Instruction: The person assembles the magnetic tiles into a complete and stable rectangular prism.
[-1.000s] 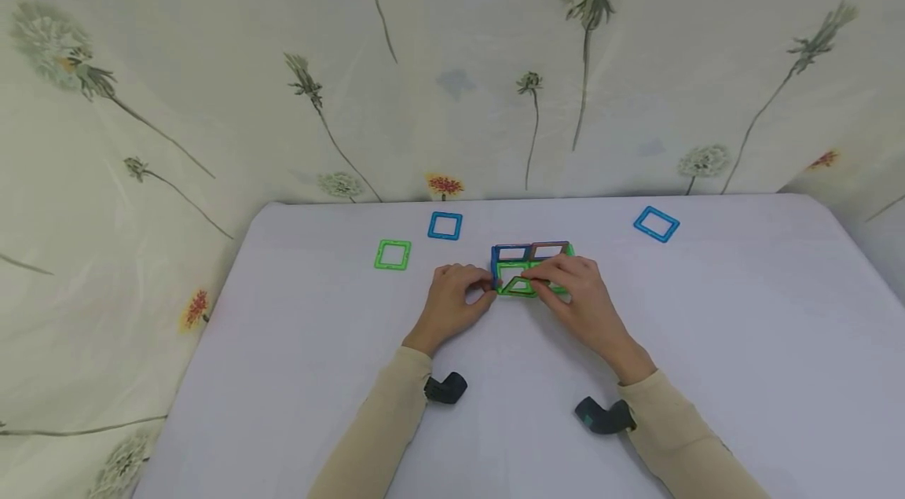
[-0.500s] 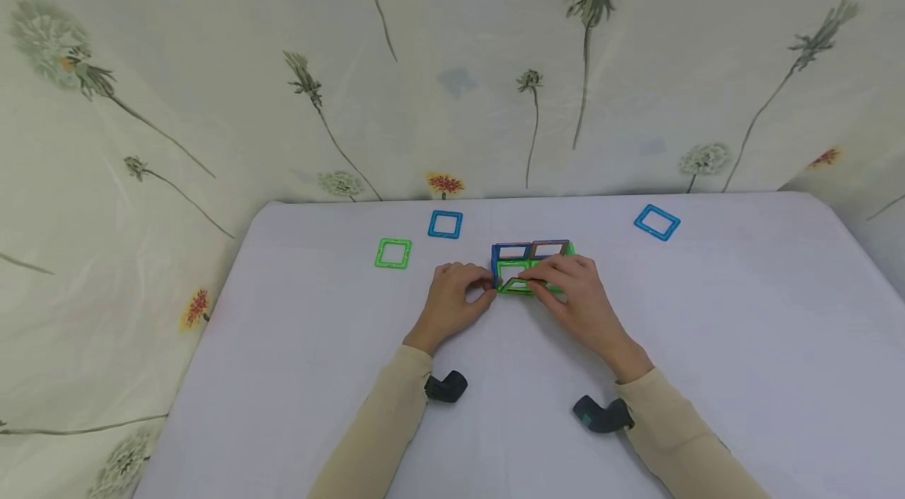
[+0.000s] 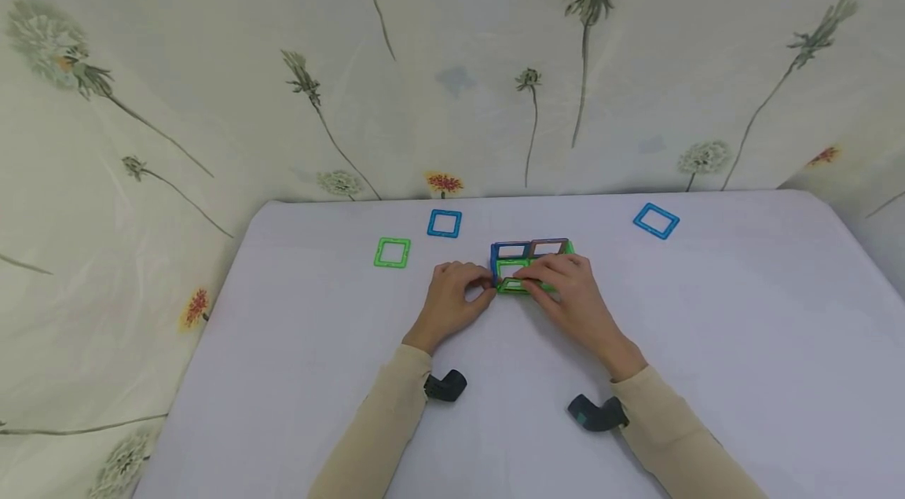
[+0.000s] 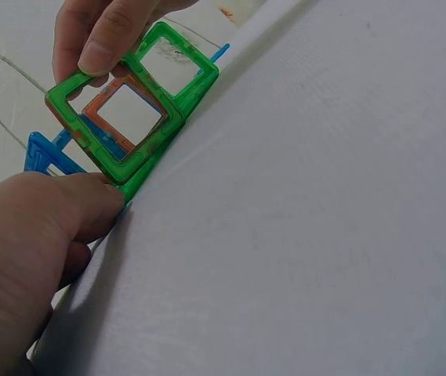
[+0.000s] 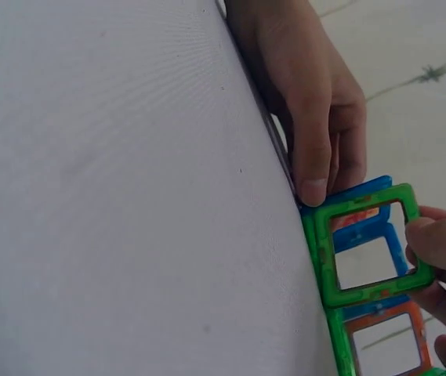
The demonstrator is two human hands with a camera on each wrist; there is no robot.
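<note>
A low structure of square magnetic tiles stands on the white table, with green tiles (image 3: 512, 269) as its floor. Blue and orange tiles (image 4: 128, 117) stand upright at the back. My right hand (image 3: 569, 287) pinches a green magnetic tile (image 5: 328, 251) by one edge, its far edge down at the structure's front left. In the head view this tile leans over the floor, partly hidden by the fingers. My left hand (image 3: 456, 302) is at the front left corner, thumb and index finger pinching the blue magnetic tile (image 5: 364, 190) that forms the left side.
Farther back on the table (image 3: 318, 310) lie a loose green tile (image 3: 392, 253) and a blue tile (image 3: 444, 223), left of the structure. Another blue tile (image 3: 656, 221) lies back right. Patterned cloth (image 3: 452, 75) hangs behind the table. Black wrist cameras (image 3: 447, 386) sit at both sleeves.
My right hand has shifted slightly left, and the green tile in it has tilted and moved a little left at the structure's front. My left hand has stayed at the corner.
</note>
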